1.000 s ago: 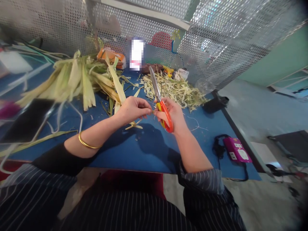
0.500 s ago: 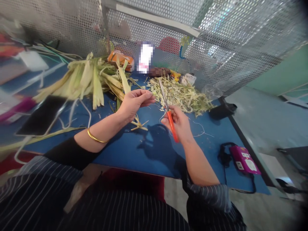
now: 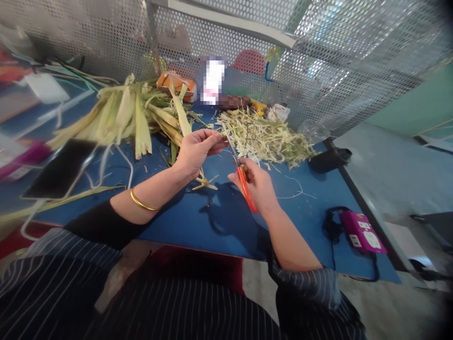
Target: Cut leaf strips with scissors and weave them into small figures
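Note:
Scissors with orange-red handles (image 3: 247, 190) are gripped in my right hand (image 3: 260, 184). Their blades point up and to the left, reaching the fingertips of my left hand (image 3: 196, 151). That hand is pinched on a small piece of pale green husk (image 3: 223, 134), mostly hidden by the fingers. Below the left wrist, a small husk piece with splayed ends (image 3: 205, 182) shows over the blue table (image 3: 230, 241); I cannot tell whether it joins what the fingers hold. Beyond the left hand lies a bundle of dry corn husks (image 3: 122, 115).
A heap of husk shreds (image 3: 265, 134) lies behind the scissors. To the right are a black cylinder (image 3: 331, 160), white thread (image 3: 299, 191) and a purple power strip (image 3: 363, 231) with its cord. A phone (image 3: 60, 167) and cables lie left. Perforated metal panels (image 3: 226, 42) stand behind.
My right hand has moved left with the scissors, bringing the blades up to my left fingertips. My left hand keeps nearly the same place.

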Demonstrator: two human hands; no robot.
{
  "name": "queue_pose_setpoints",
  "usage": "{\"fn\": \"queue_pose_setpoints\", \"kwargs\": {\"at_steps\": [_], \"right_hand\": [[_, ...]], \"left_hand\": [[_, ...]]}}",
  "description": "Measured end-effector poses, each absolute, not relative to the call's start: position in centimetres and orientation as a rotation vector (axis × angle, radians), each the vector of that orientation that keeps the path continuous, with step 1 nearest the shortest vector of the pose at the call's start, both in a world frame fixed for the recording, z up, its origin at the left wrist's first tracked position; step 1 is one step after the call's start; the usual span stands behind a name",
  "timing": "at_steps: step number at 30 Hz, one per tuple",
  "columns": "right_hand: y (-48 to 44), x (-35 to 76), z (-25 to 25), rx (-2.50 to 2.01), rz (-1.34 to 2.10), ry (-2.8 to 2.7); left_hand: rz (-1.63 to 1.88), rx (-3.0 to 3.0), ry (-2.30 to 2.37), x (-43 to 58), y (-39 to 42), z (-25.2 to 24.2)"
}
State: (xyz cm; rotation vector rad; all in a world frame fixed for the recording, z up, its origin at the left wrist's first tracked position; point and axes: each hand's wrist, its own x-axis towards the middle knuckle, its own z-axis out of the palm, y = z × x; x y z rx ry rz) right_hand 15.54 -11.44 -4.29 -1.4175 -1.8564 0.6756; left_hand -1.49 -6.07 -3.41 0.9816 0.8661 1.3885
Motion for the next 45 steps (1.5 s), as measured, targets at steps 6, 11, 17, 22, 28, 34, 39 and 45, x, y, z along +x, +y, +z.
{"fn": "queue_pose_setpoints", "kwargs": {"at_steps": [6, 11, 17, 22, 28, 34, 39, 45], "right_hand": [[-11.6, 15.5, -4.4, -1.406, 0.783, -1.79], [-11.6, 15.4, -4.6, -1.403, 0.798, -1.756], [-11.6, 15.0, -4.9, -1.407, 0.81, -1.717], [-11.8, 14.7, -5.2, -1.443, 0.763, -1.709], [-11.3, 14.7, -5.1, -1.37, 0.728, -1.544], [-10.5, 15.3, -4.5, -1.163, 0.868, -1.312], [-10.6, 15.6, -4.1, -1.088, 1.005, -1.321], [-10.4, 16.4, -4.4, -1.046, 1.146, -1.417]], "left_hand": [[1.384, 1.002, 0.883, -1.5, -6.1, -3.3], [1.389, 1.004, 0.896, -1.5, -6.3, -3.0], [1.379, 1.001, 0.902, -1.5, -6.2, -3.1], [1.366, 0.98, 0.929, -1.5, -6.2, -3.2], [1.353, 1.052, 0.939, -2.0, -6.0, -3.1], [1.164, 1.43, 0.928, -1.7, -7.1, -2.9], [0.965, 1.673, 0.921, -1.5, -7.6, -3.0], [0.835, 1.614, 0.958, -1.9, -7.4, -2.8]]}}
